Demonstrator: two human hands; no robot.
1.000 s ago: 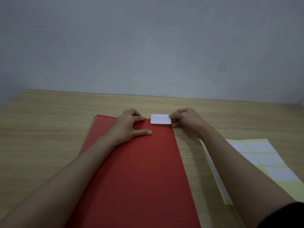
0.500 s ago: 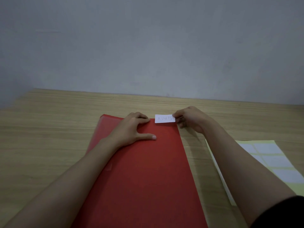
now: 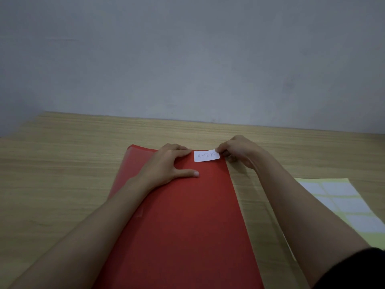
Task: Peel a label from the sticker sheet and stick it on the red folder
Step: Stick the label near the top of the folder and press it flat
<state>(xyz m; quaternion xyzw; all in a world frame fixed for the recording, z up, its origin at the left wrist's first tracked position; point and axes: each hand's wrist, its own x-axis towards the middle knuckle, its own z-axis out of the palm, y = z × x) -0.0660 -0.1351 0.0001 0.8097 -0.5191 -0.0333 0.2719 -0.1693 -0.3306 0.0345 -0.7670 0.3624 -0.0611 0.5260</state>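
Observation:
A red folder point(image 3: 187, 222) lies lengthwise on the wooden table in front of me. A small white label point(image 3: 206, 156) with handwritten letters sits at the folder's far right corner. My right hand point(image 3: 237, 150) pinches the label's right end between thumb and fingers. Just left of the label, my left hand point(image 3: 169, 163) lies flat on the folder's far end with fingers spread, pressing it down. The yellow sticker sheet point(image 3: 341, 203) with white blank labels lies on the table to the right, partly hidden by my right forearm.
The wooden table point(image 3: 62, 174) ends at a plain grey wall point(image 3: 187, 59) close behind the folder. Bare wood shows to the left of the folder and between the folder and the sticker sheet.
The label has come down a little onto the folder's far right corner and now tilts slightly. My left hand stays pressed on the folder. The view has shifted slightly.

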